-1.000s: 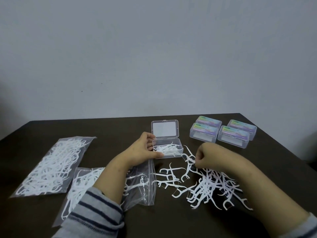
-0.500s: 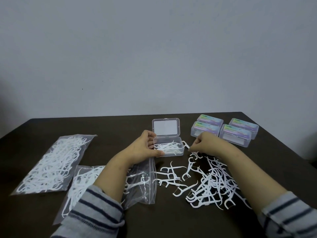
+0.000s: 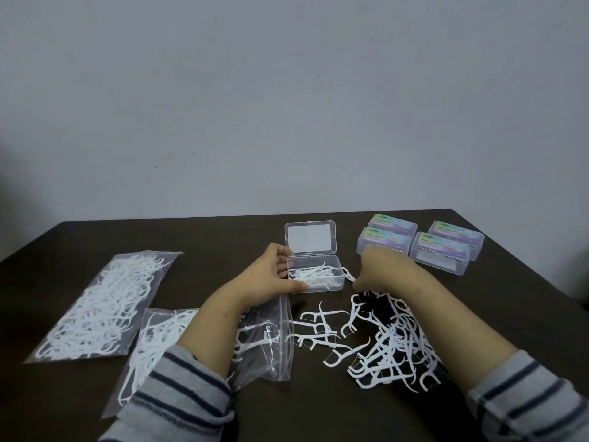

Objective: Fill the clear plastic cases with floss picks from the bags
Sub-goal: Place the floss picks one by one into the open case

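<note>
1. Head view, hands: the left hand (image 3: pixel 272 277) reaches forward from a striped sleeve (image 3: pixel 178 393) and holds the open clear case (image 3: pixel 315 277) at its left end, thumb curled along the near wall and fingers at the far left corner.
2. The right hand (image 3: pixel 377 266) lies knuckles up just right of the case, fingers curled down. It pinches a single floss pick (image 3: pixel 349 275) that touches the case's right end (the fingertips themselves are hidden).
3. The case sits mid-table, long axis running left to right, its lid (image 3: pixel 310 239) standing up at the far side. A few picks lie inside, mostly lengthwise.
4. A loose pile of picks (image 3: pixel 392 342) spreads under the right forearm, pointing every way.
5. An opened bag (image 3: pixel 264 339) lies under the left forearm and a full bag (image 3: pixel 102 307) sits further left, both long axes running away from the viewer.
6. Four closed cases (image 3: pixel 424 247) stand far right on the dark table (image 3: pixel 207 237).
</note>
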